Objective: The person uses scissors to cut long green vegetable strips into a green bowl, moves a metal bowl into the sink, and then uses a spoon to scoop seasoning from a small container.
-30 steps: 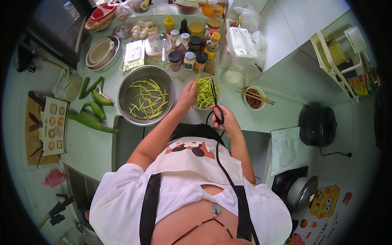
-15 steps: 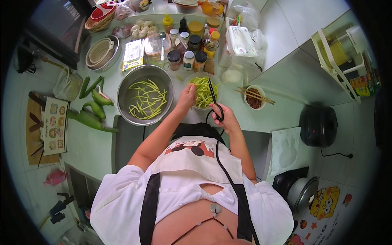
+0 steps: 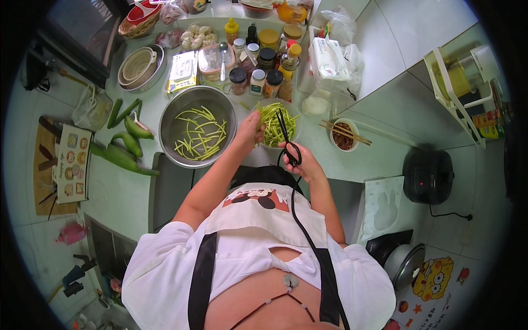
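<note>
My right hand (image 3: 307, 163) is closed around the handles of black scissors (image 3: 287, 132). Their blades point away from me over a clear bowl and stand slightly apart. At the bowl's left side my left hand (image 3: 251, 132) is closed on a few thin green stems, its fingers partly hiding them. Cut green stem pieces (image 3: 281, 128) fill the clear bowl (image 3: 297, 127). Left of this hand stands a steel basin (image 3: 166, 144), with long green stems (image 3: 201, 132) lying loosely on its bottom.
Jars and bottles (image 3: 267, 58) crowd behind the bowl. A small bowl of dark red food (image 3: 343, 141), with chopsticks across it, stands to the right. Long green vegetables (image 3: 127, 159) lie on the left. A black cooker (image 3: 429, 175) sits at the far right.
The scissor blades have parted slightly. My left hand has shifted a little at the bowl's left side, and green stems now show by its fingers.
</note>
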### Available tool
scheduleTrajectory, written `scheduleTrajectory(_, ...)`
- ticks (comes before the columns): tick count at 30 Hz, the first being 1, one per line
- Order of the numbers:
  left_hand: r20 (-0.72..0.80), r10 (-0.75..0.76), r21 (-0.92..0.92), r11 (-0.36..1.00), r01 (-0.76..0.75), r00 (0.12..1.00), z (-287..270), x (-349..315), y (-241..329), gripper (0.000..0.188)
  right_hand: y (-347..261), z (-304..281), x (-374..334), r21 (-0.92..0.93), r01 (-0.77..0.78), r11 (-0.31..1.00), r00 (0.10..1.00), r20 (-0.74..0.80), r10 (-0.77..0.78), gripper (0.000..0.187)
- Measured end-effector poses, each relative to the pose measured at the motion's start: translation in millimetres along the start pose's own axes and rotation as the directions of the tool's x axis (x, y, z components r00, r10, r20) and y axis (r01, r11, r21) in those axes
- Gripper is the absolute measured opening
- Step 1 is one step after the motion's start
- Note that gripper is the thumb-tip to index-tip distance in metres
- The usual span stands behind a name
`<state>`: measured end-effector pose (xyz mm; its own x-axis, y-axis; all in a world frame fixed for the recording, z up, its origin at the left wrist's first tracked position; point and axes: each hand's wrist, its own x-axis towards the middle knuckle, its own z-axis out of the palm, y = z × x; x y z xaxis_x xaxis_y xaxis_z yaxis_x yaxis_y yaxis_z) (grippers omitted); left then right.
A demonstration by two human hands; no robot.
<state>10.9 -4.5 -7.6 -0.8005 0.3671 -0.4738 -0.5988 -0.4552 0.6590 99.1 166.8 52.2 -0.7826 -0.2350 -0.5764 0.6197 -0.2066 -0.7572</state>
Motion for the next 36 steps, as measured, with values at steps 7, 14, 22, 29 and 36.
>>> scheduleTrajectory(7,0.071,-0.070,0.018,0.997,0.069,0.995,-1,3,-5,0.019,-1,0,2,0.057,0.032,0.998,0.999,-0.011,-0.031,0.027)
scheduleTrajectory(14,0.031,-0.015,0.112,0.994,0.012,0.999,-4,7,-10,0.020,11,-4,8,-0.046,0.015,0.999,0.996,-0.085,-0.019,0.024)
scheduleTrajectory(22,0.004,0.009,0.103,0.995,-0.009,1.000,2,3,-4,0.022,3,-1,-1,-0.095,-0.022,0.995,0.997,-0.078,0.014,0.024)
scheduleTrajectory(29,0.097,0.031,0.146,0.988,-0.045,0.995,-7,8,-10,0.023,-1,9,-8,-0.130,-0.054,0.990,0.997,-0.061,0.046,0.026)
scheduleTrajectory(36,0.141,-0.053,0.146,0.989,0.032,0.989,5,-2,-5,0.027,9,1,-2,0.070,0.004,0.998,1.000,-0.024,-0.002,0.032)
